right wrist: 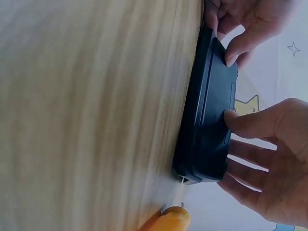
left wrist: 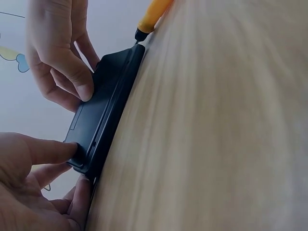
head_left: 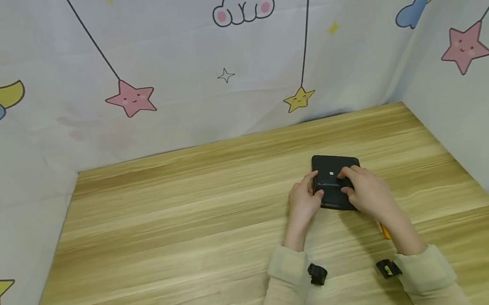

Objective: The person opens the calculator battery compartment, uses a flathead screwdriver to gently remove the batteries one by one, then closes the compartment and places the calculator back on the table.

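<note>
On surface [head_left: 182,243]: black device [head_left: 329,178], flat
Left hand [head_left: 304,202]: pinching device's left edge
Right hand [head_left: 372,191]: thumb on device; whether grasping, cannot tell
Near device: orange tool [left wrist: 155,14]

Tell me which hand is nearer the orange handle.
The right hand. In the head view, the orange handle shows beside its wrist; the left hand grips the left edge of the black device.

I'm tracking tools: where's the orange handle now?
In the head view, the orange handle lies on the table right of centre, partly hidden by the right forearm, nearer the person than the black device.
</note>
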Tool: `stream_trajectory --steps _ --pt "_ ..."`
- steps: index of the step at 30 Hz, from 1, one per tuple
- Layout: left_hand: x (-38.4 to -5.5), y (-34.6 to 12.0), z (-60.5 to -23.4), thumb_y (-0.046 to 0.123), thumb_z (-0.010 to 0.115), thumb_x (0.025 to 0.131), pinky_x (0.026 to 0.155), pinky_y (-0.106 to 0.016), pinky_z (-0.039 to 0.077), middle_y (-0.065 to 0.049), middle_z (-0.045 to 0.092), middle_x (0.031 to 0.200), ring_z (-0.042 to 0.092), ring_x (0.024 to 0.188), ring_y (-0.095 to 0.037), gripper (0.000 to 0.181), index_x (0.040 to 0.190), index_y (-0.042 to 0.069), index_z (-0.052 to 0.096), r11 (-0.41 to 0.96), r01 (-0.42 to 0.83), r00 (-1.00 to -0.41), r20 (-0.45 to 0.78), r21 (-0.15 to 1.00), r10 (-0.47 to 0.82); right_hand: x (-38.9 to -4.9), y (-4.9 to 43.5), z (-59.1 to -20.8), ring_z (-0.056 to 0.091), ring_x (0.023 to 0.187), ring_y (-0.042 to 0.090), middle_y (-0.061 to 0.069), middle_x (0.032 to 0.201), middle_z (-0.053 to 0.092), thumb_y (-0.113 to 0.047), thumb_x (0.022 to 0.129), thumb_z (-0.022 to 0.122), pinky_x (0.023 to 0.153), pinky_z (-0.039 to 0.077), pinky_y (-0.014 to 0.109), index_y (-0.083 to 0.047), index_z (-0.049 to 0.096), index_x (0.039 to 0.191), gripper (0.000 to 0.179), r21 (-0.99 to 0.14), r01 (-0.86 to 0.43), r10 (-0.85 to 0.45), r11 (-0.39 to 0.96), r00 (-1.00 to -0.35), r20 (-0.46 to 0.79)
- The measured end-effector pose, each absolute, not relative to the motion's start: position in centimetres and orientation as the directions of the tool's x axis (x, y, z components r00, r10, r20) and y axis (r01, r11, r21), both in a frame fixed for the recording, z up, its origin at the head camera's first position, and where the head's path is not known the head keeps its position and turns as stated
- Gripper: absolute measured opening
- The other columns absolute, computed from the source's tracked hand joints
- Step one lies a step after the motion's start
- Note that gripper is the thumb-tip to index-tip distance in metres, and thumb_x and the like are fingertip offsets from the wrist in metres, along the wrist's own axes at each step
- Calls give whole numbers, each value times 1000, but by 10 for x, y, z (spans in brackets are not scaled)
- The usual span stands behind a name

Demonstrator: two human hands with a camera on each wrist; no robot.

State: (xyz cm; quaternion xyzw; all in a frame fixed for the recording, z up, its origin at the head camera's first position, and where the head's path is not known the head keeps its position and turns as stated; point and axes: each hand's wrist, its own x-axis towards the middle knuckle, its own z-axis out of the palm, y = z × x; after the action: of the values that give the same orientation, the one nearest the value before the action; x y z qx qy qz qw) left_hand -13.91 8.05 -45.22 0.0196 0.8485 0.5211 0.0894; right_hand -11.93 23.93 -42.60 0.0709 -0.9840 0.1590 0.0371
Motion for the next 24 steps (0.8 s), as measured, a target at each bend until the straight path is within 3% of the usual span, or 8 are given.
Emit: stream_trajectory --steps 24 --pt "-138 81 -458 9 67 86 65 -20 29 -3 48 83 38 75 -12 51 135 23 57 449 -45 -979 -129 892 160 -118 241 -428 63 87 35 15 99 65 -7 83 70 67 50 48 -5 64 109 27 -307 -142 -112 941 -987 115"
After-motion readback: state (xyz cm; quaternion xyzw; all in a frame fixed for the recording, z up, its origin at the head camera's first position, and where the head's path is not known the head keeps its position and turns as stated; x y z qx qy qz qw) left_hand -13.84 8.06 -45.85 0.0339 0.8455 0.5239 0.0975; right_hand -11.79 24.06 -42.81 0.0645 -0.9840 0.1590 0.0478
